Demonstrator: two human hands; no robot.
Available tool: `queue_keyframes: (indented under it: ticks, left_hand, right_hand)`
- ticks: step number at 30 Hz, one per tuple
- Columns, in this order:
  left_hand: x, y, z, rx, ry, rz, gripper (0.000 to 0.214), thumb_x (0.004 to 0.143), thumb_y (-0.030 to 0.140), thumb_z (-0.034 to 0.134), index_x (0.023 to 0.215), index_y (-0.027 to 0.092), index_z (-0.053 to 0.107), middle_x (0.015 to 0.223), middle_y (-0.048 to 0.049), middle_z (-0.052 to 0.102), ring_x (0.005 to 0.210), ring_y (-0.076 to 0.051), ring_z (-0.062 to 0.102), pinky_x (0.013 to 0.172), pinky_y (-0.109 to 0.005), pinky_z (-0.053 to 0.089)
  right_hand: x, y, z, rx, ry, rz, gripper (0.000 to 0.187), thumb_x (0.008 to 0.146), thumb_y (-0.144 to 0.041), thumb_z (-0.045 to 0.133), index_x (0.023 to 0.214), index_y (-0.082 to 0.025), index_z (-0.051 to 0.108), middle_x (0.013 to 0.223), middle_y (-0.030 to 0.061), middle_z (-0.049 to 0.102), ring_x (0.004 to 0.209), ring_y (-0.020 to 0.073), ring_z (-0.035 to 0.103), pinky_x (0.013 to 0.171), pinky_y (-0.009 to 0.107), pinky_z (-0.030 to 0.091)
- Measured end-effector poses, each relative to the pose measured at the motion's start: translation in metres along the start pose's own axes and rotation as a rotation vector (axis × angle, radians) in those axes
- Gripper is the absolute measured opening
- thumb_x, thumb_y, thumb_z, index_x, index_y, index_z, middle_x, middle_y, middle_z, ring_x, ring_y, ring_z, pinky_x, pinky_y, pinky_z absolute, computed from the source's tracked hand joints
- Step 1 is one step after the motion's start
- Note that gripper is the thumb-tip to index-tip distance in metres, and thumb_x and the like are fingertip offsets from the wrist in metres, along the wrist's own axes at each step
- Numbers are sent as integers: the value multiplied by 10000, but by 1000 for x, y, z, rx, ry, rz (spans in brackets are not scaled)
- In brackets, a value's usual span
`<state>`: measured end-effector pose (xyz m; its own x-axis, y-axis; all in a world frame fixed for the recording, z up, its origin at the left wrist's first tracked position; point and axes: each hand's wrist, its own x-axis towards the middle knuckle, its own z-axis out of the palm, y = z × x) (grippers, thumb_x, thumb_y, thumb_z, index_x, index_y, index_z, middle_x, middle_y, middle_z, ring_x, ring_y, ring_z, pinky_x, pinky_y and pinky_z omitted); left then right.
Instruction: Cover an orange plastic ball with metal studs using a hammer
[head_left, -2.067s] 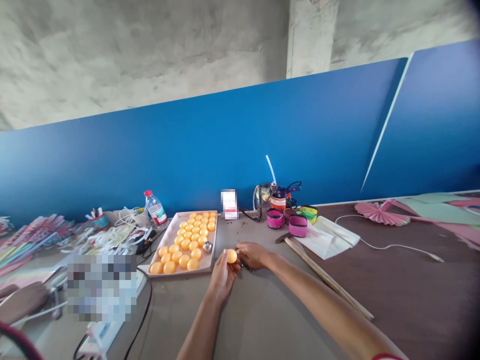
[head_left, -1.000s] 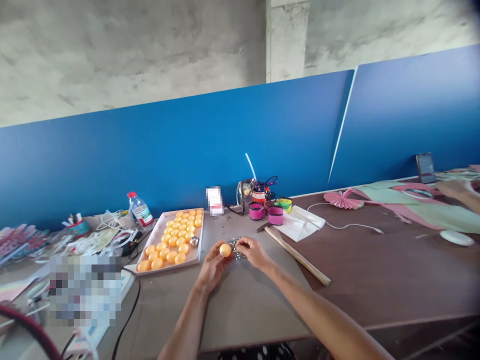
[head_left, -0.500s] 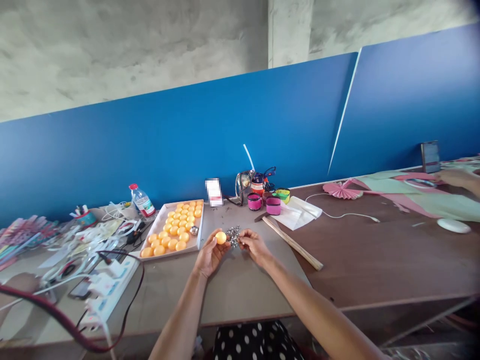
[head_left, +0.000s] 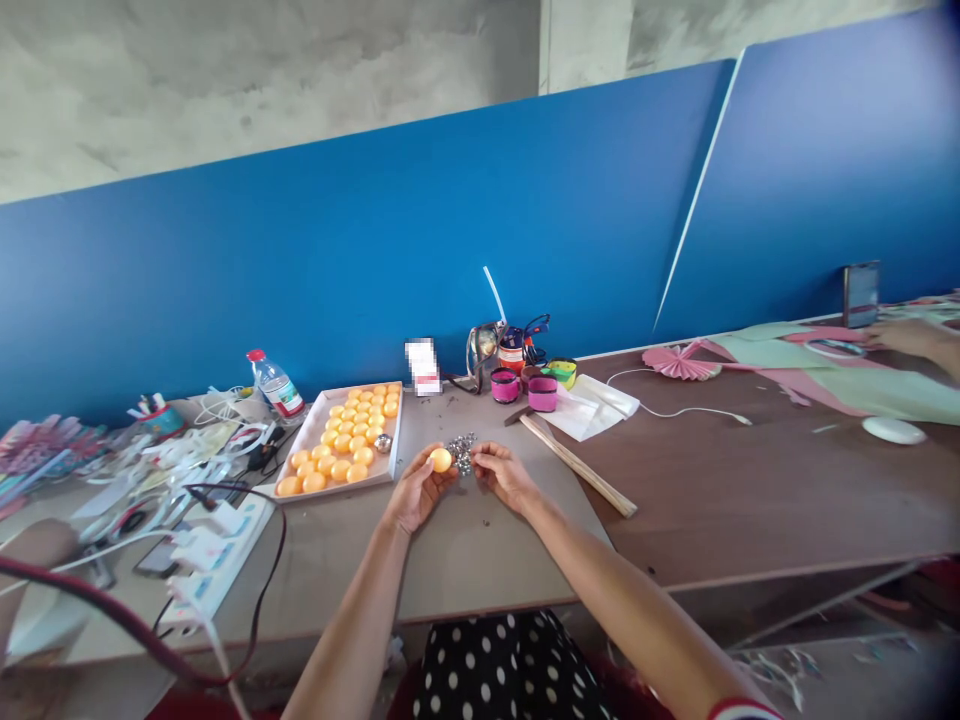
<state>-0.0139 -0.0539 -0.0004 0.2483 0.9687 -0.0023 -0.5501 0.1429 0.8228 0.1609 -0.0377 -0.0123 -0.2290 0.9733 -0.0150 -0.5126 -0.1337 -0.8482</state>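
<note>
An orange table tennis ball [head_left: 440, 460] is held in the fingers of my left hand [head_left: 421, 490], just above the table. Right beside it lies a pile of small shiny metal pieces [head_left: 463, 452], too small to name. At the pile's right edge is my right hand [head_left: 504, 474], thumb and fingers pinched together; whatever they may hold cannot be made out. Several more orange balls [head_left: 343, 442] lie in a shallow white tray [head_left: 397, 425] left of my hands. A round silvery metal object [head_left: 383, 443] sits among them. One tiny dark piece [head_left: 486, 522] rests on the table nearer to me.
A hammer with a wooden handle [head_left: 581, 468] lies to the right. Behind it are pink bands [head_left: 542, 393] and a white sheet [head_left: 592, 412]. A power strip [head_left: 225, 560] with tangled cables and a bottle [head_left: 277, 387] stand left. Another person's hand [head_left: 911, 340] is far right.
The whole scene sits slightly higher in the picture as the head view tips down. Both hands stay by the metal pile, the ball still in the left. A tiny dark piece now shows on the table.
</note>
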Motion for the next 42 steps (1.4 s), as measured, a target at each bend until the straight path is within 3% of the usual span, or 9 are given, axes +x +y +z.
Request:
queue_keyframes:
  ticks: [3,6,13,17,21,27,33,36,42]
  left_hand:
    - [1,-1,-2,-6,14,-10,357,751,215,641,1091,158,549,905,-69,675,763,-167,651,787,-329,492]
    - [2,-1,-3,-18,35,0,355,748,222,642,1084,163,544,882,-65,675,752,-170,651,774,-330,492]
    - [3,0,0,-33,67,25,326,745,227,630,1054,154,558,833,-76,669,718,-171,641,731,-319,486]
    - [2,-1,1,-52,87,24,328,727,218,640,1042,162,571,839,-78,667,706,-167,637,707,-305,482]
    - [2,-3,-1,-54,78,25,325,730,225,646,1041,168,571,845,-79,669,704,-167,638,694,-298,480]
    - [3,-5,-4,-54,65,36,341,736,235,650,1062,170,569,856,-71,668,703,-166,640,703,-304,484]
    - [1,-2,-1,-53,44,4,339,742,233,650,1064,166,571,885,-68,667,716,-172,642,727,-322,487]
    - [1,-1,-2,-60,32,3,354,741,235,652,1076,166,563,901,-67,664,740,-176,641,752,-334,487]
    - [3,-1,-5,-77,40,0,356,761,246,633,1095,173,535,885,-63,666,741,-169,640,744,-324,494]
  right_hand:
    - [1,-3,-1,-79,-4,-26,234,594,-301,643,780,-175,578,645,-39,564,519,71,453,528,209,340]
    - [2,-13,-3,-326,-40,-48,210,638,-307,609,800,-175,595,661,-40,559,543,72,453,561,211,359]
    - [-34,-47,1,-1110,-384,-94,122,699,-178,541,774,-188,638,721,-15,611,668,106,526,636,214,389]
    - [-64,-38,7,-1412,-399,-192,187,730,-141,512,853,-186,645,854,26,620,764,127,545,698,221,386]
    - [-73,-20,11,-1613,-403,-198,235,790,-119,415,828,-163,642,881,61,615,726,126,547,671,227,375]
    - [-52,-12,6,-1422,-362,-207,197,699,-83,454,690,-174,629,776,37,626,707,137,544,669,240,375]
    - [-9,-16,4,-718,-84,-86,90,697,-258,529,706,-190,586,522,-44,513,513,101,458,552,235,361]
    - [8,-12,9,-456,-51,-45,181,659,-349,586,697,-173,564,530,-43,517,521,91,457,552,228,366]
    - [14,3,8,-377,58,-96,194,636,-357,606,709,-187,550,533,-60,481,497,87,419,510,226,351]
